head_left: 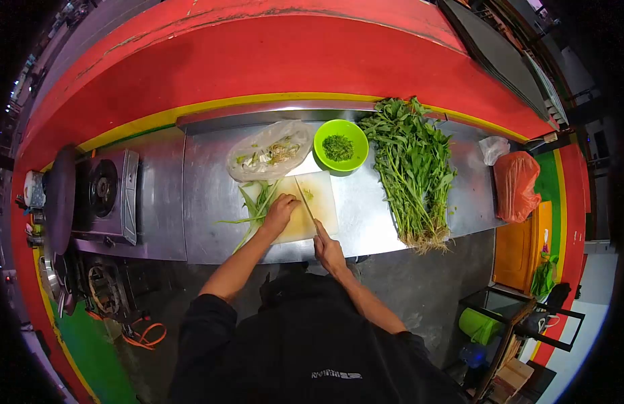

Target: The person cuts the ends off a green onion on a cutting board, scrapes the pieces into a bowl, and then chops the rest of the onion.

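On a white cutting board (322, 209) my left hand (281, 211) presses down a bunch of scallions (257, 200), fingers curled over the stalks. My right hand (329, 252) grips the handle of a kitchen knife (304, 196), its blade pointing away from me beside my left fingertips. A few small green cut bits (308, 194) lie right of the blade. Behind the board stands a lime-green bowl (320, 147) holding chopped greens (339, 147). Left of it, a clear plastic bag (239, 149) holds trimmings and roots.
A large pile of leafy greens with roots (413, 168) lies on the steel counter (211, 229) to the right. An orange plastic bag (516, 186) sits at the far right end. At the left is a gas stove (104, 188). A red wall (271, 60) rises behind.
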The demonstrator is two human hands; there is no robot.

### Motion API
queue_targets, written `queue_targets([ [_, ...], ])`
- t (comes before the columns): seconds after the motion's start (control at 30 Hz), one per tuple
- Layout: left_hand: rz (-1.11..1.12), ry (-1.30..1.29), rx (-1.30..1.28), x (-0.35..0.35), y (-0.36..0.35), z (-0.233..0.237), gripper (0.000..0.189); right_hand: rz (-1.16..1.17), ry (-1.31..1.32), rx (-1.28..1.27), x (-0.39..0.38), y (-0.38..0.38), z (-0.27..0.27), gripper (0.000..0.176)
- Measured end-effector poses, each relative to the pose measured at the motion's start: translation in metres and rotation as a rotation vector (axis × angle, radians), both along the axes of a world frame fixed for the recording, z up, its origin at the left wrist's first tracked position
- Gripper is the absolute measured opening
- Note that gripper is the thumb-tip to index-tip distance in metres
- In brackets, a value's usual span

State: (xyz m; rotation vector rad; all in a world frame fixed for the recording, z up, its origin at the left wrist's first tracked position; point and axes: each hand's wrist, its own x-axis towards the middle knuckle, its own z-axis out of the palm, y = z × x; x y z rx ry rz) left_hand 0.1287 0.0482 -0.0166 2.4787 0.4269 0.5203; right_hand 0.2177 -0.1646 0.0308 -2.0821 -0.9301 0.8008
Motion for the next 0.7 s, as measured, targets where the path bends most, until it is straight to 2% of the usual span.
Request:
queue_targets([
  [0.07,-0.002,-0.01,-0.005,0.0,0.0,0.002,0.028,0.006,0.093,-0.044,0.0,-0.005,-0.001,0.055],
  [0.17,-0.017,-0.008,-0.008,0.0,0.003,0.0,0.027,0.033,0.024,0.003,-0.003,-0.01,-0.003,0.055],
  [0.27,-0.023,0.001,-0.01,0.0,0.002,0.0,0.026,0.03,0.091,-0.048,-0.002,-0.007,0.007,0.055],
  [0.3,-0.02,0.002,0.007,0.0,0.001,0.002,0.026,0.059,-0.033,-0.045,-0.003,-0.005,0.001,0.056],
  [0.5,-0.026,0.011,0.039,0.0,0.0,0.003,0.025,0.063,-0.054,-0.114,0.001,0.007,-0.01,0.057],
  [0.7,0.023,0.045,0.082,-0.004,-0.002,0.005,0.026,0.026,-0.039,-0.03,0.001,0.007,-0.004,0.055],
])
